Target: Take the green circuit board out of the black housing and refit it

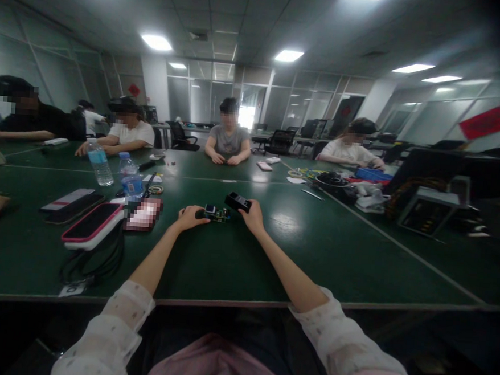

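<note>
My left hand [191, 216] is closed on the left end of a small circuit board [219, 215], which has a little square display on it. The board is held low over the green table [245, 261]; whether it touches the surface I cannot tell. In my right hand [252, 215] is a black rectangular plastic case [237, 201], tilted and gripped at its right end. The case is just above and to the right of the board, close to it. My fingertips under the case are partly hidden.
To the left stand two water bottles [100, 163], with a pink-rimmed phone [95, 222], black cables [94, 262] and a pink pouch-like item [143, 214] nearby. A metal box [428, 211] and a cluttered pile [367, 190] are at right. Several people sit around the table.
</note>
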{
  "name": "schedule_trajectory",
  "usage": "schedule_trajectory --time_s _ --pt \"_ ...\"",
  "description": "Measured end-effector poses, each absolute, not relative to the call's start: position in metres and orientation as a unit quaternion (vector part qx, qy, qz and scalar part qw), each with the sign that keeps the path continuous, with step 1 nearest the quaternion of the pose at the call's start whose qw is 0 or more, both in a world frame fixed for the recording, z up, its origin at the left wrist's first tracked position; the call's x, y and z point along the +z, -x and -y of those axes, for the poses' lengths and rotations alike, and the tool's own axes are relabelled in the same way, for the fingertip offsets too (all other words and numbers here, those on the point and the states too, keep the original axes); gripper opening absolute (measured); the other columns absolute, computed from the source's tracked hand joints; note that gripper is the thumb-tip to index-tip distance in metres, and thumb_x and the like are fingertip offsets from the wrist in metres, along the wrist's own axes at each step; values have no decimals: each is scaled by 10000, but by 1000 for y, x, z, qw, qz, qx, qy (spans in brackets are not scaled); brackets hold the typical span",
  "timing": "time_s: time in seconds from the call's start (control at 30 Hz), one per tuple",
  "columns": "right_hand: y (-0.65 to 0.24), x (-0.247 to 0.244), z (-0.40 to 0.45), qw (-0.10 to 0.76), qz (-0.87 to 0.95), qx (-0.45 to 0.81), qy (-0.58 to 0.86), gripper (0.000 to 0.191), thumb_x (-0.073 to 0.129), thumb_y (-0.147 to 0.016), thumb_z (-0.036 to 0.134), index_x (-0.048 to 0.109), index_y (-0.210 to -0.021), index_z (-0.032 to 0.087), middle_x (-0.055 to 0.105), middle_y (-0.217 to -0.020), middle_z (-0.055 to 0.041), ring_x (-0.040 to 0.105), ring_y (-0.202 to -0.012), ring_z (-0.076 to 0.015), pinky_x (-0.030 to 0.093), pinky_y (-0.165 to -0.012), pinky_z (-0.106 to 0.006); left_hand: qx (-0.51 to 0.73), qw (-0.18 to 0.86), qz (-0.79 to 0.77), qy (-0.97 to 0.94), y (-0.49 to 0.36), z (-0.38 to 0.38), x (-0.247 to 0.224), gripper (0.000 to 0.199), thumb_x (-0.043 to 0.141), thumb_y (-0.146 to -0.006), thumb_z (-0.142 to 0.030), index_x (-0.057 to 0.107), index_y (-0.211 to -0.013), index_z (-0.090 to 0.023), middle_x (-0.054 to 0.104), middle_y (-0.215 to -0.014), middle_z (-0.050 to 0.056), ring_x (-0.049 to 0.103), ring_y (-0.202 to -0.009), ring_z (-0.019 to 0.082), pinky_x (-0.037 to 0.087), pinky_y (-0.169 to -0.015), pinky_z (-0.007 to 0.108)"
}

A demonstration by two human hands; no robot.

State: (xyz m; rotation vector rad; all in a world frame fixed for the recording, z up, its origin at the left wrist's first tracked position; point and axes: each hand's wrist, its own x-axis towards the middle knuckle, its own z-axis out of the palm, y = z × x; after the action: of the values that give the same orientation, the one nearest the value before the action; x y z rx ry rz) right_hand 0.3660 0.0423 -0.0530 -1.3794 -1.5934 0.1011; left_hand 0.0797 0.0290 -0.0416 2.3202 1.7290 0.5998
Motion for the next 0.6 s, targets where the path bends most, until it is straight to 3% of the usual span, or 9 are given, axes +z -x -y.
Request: schedule_trajectory --time_s 0.27,0.47,0.6 --pt "-367 -59 -42 443 669 35 596 456 684 -728 219 510 -1144 149 555 -1100 -132 565 -1046 -295 486 -901 -472 204 95 -586 -778 -79 -30 -43 577 600 -739 -683 596 -1176 -307 595 -1289 26 469 -1255 288 313 -1040 442" --pt "-365 -56 -39 449 662 30 600 538 708 -716 272 493 -1194 151 540 -1123 -154 541 -1080 -328 468 -914 -525 207 96 -586 -778 -79 -29 -43 572 603 -742 -673 592 -1184 -310 594 -1293 23 454 -1270 288 301 -1052 442" --pt "-367 -57 -40 453 664 55 592 489 681 -727 252 503 -1172 159 551 -1125 -150 551 -1081 -318 453 -939 -531 211 98 -588 -774 -80 -28 -43 555 606 -750 -659 590 -1182 -311 587 -1305 19 453 -1275 283 299 -1061 432"
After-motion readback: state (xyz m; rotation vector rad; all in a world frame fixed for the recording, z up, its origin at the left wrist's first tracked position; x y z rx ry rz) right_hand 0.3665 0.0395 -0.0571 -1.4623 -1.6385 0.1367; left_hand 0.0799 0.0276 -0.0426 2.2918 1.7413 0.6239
